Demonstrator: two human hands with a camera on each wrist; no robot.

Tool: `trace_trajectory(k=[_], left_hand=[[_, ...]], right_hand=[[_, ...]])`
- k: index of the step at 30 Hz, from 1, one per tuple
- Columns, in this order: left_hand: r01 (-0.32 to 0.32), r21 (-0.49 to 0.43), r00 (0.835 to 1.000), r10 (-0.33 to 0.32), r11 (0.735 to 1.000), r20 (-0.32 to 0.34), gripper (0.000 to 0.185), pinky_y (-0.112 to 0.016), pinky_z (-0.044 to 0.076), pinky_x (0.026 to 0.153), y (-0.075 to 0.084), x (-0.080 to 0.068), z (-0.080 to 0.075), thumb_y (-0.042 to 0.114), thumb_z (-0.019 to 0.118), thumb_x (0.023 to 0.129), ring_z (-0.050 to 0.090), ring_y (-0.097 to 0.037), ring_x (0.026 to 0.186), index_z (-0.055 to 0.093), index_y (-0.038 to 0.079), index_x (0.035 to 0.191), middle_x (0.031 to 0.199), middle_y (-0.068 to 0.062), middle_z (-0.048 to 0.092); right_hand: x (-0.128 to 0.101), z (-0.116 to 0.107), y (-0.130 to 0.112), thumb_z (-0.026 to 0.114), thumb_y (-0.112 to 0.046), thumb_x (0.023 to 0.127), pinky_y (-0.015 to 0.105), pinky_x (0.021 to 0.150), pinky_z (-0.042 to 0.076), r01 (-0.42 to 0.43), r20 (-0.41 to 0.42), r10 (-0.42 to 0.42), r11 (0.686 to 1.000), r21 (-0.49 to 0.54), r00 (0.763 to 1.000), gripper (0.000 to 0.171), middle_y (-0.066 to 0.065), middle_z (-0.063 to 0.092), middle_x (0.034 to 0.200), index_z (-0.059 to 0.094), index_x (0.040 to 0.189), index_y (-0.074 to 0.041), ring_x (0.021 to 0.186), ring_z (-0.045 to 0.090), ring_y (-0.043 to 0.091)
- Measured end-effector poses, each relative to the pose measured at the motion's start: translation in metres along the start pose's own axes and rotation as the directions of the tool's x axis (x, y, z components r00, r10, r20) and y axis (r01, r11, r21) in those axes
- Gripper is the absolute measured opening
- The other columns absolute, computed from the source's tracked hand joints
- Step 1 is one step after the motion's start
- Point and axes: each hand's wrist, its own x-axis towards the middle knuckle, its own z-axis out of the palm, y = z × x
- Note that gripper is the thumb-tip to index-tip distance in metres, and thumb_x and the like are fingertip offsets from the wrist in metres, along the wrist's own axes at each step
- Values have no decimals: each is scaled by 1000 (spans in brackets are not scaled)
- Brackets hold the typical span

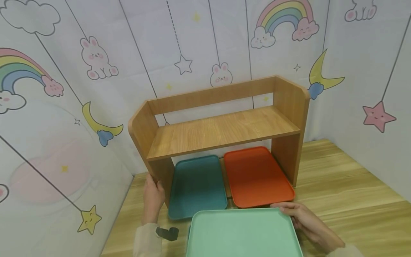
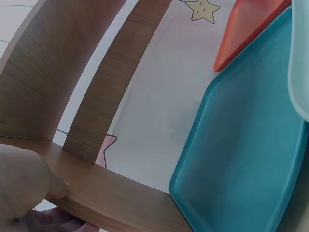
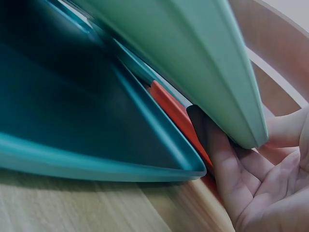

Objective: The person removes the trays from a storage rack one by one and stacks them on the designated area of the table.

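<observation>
Under the right hand (image 1: 305, 221), fingers curled beneath the mint tray (image 1: 244, 233); left hand (image 1: 153, 196) grips the shelf (image 1: 221, 130) leg. Advise keeping tray level.

A pale mint-green rectangular plastic tray (image 1: 242, 233) with rounded corners is lifted off the surface, its far right corner gripped, nearest the viewer. The small light-brown wooden desk shelf (image 1: 221, 130) stands upright, its left side panel held.

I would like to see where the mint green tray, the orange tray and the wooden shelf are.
mint green tray (image 1: 244, 233), head view, middle of its flat bottom
orange tray (image 1: 257, 176), head view, its flat inside
wooden shelf (image 1: 221, 130), head view, top board
</observation>
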Motion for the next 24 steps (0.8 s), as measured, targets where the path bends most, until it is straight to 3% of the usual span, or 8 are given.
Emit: trace_trajectory(k=[18,24], left_hand=[[12,-3,1000,-12,1000,5,36,-60,41,97,1,-1,0,0,43,94,50,-53,114,35,-12,128,121,-38,50],[2,7,1000,-2,1000,-13,34,-60,42,95,1,-1,0,0,44,94,51,-52,111,37,-11,126,118,-37,52]], right_hand=[[7,-3,8,48,-22,99,37,82,57,-24,38,25,1000,-12,999,38,4,69,115,55,133,-7,97,68,19],[7,-2,4,50,-24,99,35,79,57,-36,-21,36,999,-27,999,32,1,69,106,58,123,-5,93,68,15]])
